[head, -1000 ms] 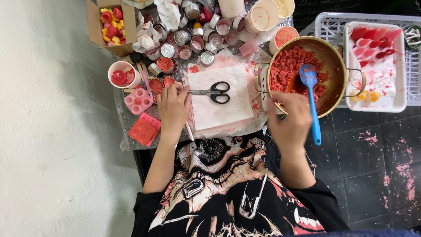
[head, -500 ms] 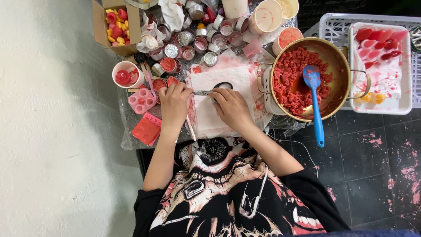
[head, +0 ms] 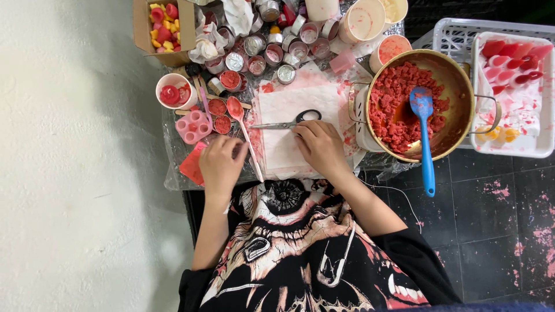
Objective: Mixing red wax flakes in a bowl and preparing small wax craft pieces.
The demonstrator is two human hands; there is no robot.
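Centrally, a white sheet of paper (head: pixel 292 124), stained pink along its edges, lies on the cluttered table (head: pixel 173 182), and both hands rest at its lower corners. The right hand (head: pixel 321 146) lies palm-down on the paper with fingers loosely curled, its fingertips just below the black-handled scissors (head: pixel 289 122), which lie across the sheet; whether they touch the scissors I cannot tell. The left hand (head: pixel 221 165) sits at the paper's left edge, fingers curled around the lower end of a long spoon (head: pixel 244 134) whose red-coated bowl points toward the top of the frame. Just left of that hand lie a flat red square piece (head: pixel 191 164) and, above it, a pink mould with round cavities (head: pixel 193 126). A white cup holding red wax pieces (head: pixel 175 91) stands further up. In the upper left, an open brown cardboard box (head: pixel 163 26) holds red and yellow pieces. Along the top centre crowd many small round metal tins (head: pixel 272 49), some filled with red. To the right of the paper stands a brass-coloured pot (head: pixel 457 86) of crumbly red wax, with a blue spatula (head: pixel 425 138) leaning over its lower rim. At the far right, a white tray (head: pixel 511 147) with red shapes sits in a pale plastic basket (head: pixel 457 34).
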